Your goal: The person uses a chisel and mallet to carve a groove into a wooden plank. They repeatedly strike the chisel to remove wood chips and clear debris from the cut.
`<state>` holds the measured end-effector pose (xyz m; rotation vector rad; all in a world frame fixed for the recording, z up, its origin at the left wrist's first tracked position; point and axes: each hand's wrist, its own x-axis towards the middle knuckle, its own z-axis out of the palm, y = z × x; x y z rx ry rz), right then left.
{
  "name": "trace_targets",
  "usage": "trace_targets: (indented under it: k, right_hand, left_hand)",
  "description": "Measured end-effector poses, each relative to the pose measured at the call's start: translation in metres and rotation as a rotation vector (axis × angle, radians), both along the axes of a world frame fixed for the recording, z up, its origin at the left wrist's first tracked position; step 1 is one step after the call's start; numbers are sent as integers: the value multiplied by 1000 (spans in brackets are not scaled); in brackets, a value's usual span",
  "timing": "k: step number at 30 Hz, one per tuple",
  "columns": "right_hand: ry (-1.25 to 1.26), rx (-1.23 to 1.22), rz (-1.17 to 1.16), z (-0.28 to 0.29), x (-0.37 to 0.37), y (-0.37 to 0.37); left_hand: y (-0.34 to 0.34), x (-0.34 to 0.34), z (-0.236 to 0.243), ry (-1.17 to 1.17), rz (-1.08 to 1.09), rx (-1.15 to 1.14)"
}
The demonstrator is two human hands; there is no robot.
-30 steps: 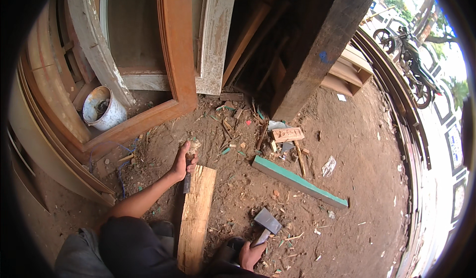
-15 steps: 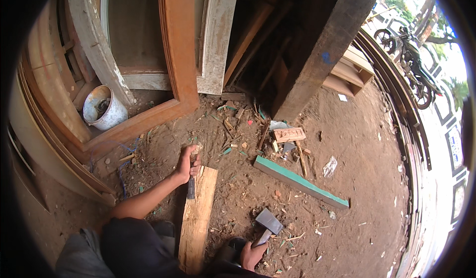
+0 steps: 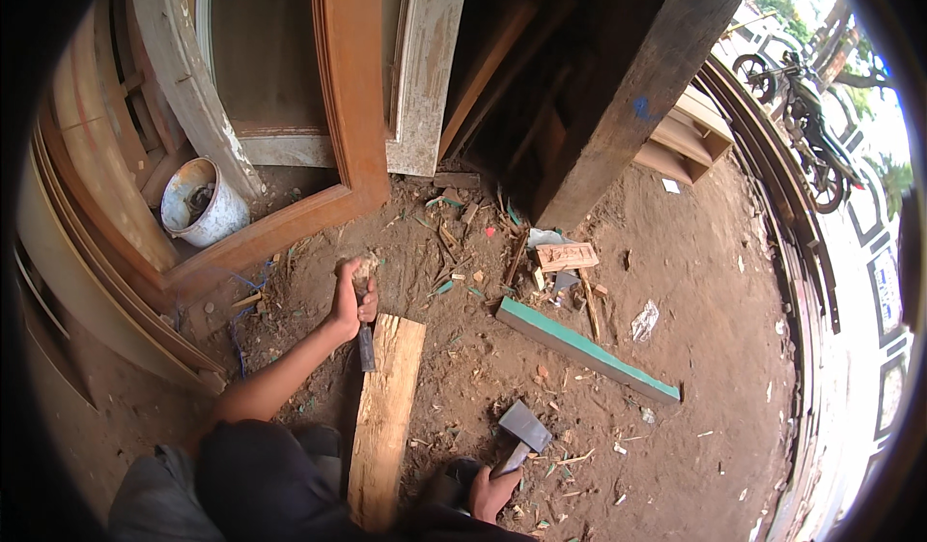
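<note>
The rough, pale yellow-brown wooden plank runs lengthwise before me over the brown dirt ground, its squared far end pointing away and its near end reaching in toward my body. At its left edge, near the far left corner, is the dark metal blade of my long-handled chisel; whether it touches the wood, I cannot tell. My bare left hand is wrapped around the chisel's handle, below its pale, frayed top — I want that top clear of my fingers, so a blow lands there and not on knuckles. Good work here, I think, means seating the blade and settling its angle before any strike. My bare right hand grasps the handle of a grey, block-headed hammer, off the plank's right edge; short, square taps from a loose wrist would suit that frayed top. Pale wooden splinters lie just right of the hammer. Farther out, the long, green-topped timber lies apart from the plank — out of my swing, I judge.
</note>
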<state>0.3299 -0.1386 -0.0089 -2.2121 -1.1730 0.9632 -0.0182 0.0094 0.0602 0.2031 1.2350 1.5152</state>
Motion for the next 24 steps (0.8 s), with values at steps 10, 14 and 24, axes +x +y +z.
trace_targets:
  k: [10,14,24]
  right_hand:
    - [-47,-3,-1,-10,0,0]
    - [-23,27,-8,-10,2,-1]
    - [3,2,3,-1,-1,0]
  left_hand:
    - [-11,28,8,43,-93,26]
    - [-4,15,5,5,-47,31]
    - [-8,27,0,80,-151,62]
